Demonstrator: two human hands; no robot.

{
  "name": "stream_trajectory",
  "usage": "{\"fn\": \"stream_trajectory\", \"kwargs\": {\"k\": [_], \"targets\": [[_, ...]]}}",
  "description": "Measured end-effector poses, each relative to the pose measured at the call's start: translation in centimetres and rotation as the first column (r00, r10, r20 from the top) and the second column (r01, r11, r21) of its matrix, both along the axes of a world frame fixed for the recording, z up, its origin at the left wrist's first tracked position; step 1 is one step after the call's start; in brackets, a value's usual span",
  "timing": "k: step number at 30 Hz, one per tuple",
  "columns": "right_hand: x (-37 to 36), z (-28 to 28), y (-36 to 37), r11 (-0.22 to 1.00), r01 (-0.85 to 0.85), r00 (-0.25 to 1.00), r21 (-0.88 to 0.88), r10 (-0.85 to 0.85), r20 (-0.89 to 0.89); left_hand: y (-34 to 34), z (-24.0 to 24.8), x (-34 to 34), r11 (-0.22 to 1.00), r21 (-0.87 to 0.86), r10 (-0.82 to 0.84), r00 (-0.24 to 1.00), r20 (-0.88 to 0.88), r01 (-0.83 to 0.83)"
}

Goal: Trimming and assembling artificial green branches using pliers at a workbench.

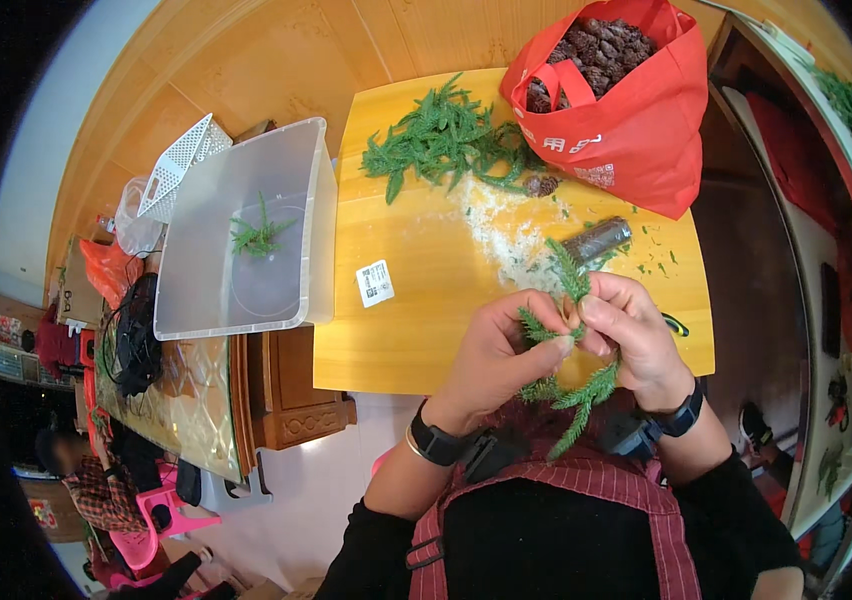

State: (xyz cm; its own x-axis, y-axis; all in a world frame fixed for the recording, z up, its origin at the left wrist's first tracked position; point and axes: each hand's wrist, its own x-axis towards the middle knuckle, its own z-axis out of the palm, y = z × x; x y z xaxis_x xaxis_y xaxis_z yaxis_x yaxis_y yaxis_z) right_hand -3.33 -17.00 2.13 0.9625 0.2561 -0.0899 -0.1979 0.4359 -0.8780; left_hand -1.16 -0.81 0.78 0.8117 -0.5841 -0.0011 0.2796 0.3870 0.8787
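Between my two hands is a green artificial pine sprig (574, 270), its needled branches spreading above and below my fingers. My left hand (508, 350) pinches it at the middle with thumb and forefinger. Close against it, my right hand (634, 335) also grips the sprig with thumb and fingers together. The fingertips nearly meet, and what lies exactly between them is hidden. Just beyond my hands, a dark roll (598, 240) lies on the yellow table (396, 350), beside white powdery bits (506, 235) and green scraps.
A heap of pine sprigs (436, 135) lies at the table's far side, near a loose pine cone (541, 185). A red bag (636, 140) full of pine cones (601, 55) stands far right. On the left, a clear plastic bin (321, 250) contains one sprig (261, 235). A white label card (375, 284) lies nearby.
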Motion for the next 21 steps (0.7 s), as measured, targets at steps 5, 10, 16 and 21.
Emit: {"fn": "stream_trajectory", "kwargs": {"k": [5, 10, 16, 21], "targets": [[0.0, -0.6, 0.1, 0.992, 0.117, 0.992, -0.048, -0.115, 0.047, 0.1, -0.6, 0.6, 0.999, -0.042, 0.026, 0.996, -0.091, -0.03], [-0.1, -1.7, -1.8, 0.976, 0.175, 0.974, -0.129, -0.153, 0.167, 0.9, -1.6, 1.1, 0.967, -0.137, 0.186, 0.962, -0.198, -0.215], [-1.7, -3.8, -3.0, 0.96, 0.236, 0.967, -0.152, -0.216, 0.135, 0.8, -1.0, 1.5, 0.922, -0.181, 0.303, 0.929, -0.213, -0.342], [-1.8, -3.7, -2.8, 0.964, 0.206, 0.978, -0.169, -0.195, 0.077, 0.9, -0.7, 1.4, 0.912, -0.196, 0.313, 0.921, -0.231, -0.359]]}}
